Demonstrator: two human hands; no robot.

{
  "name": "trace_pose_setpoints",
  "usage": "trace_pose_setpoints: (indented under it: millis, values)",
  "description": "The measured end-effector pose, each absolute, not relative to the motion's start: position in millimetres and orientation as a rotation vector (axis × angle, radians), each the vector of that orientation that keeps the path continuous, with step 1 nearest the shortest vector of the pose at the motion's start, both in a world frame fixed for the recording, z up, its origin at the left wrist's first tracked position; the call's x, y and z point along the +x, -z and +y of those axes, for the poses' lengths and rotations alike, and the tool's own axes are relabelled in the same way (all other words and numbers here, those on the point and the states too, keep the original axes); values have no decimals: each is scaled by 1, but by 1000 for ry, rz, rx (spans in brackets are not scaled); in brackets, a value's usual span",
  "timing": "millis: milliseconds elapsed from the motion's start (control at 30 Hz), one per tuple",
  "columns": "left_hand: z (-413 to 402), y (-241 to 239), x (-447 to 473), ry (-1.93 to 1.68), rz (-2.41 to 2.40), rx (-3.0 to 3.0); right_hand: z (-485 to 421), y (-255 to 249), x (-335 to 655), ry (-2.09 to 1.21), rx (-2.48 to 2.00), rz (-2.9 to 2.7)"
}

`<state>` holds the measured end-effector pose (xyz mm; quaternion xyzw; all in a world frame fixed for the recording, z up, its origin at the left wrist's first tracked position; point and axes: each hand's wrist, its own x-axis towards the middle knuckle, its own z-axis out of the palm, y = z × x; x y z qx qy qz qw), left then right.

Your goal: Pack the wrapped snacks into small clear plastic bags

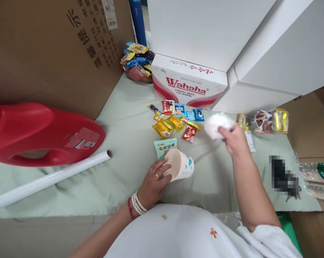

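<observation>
My left hand grips the rim of a white paper cup with blue print, tipped on its side on the pale green cloth. My right hand is closed round a crumpled white bag or wrapper, held just above the cloth to the right of the cup. Behind the cup lies a teal snack packet. Farther back, several small snack packets in yellow, red and blue are scattered.
A red plastic jug and a white tube lie at the left. A Wahaha box and white boxes stand behind. A bowl of snacks sits at the back, wrapped sweets at the right, plastic bottles at far right.
</observation>
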<state>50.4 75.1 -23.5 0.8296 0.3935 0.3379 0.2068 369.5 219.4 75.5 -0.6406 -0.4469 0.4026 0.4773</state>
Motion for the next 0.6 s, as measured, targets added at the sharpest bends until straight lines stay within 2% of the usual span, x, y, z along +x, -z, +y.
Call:
trace_pose_setpoints:
  millis: [67, 133, 200, 267, 367, 433, 533, 600]
  values:
    - [78, 16, 52, -943, 1112, 2408, 265, -57, 386, -822, -1726, -1028]
    - [81, 6, 54, -931, 1074, 2532, 299, -46, 396, -797, -1904, -1034]
    - [83, -3, 58, -897, 1013, 2633, 315, -44, 401, -823, -2014, -1049]
    - [86, -10, 62, -882, 966, 2673, 310, -51, 404, -712, -2060, -1144]
    - [93, -14, 68, -926, 949, 2631, 259, -69, 405, -256, -1959, -1436]
    - [99, -14, 71, -936, 952, 2578, 204, -81, 399, -105, -1728, -1660]
    - [108, -14, 80, -908, 937, 2494, 119, -90, 378, -381, -1246, -2208]
    - [111, -14, 91, -892, 877, 2442, 77, -86, 363, -453, -1142, -2383]
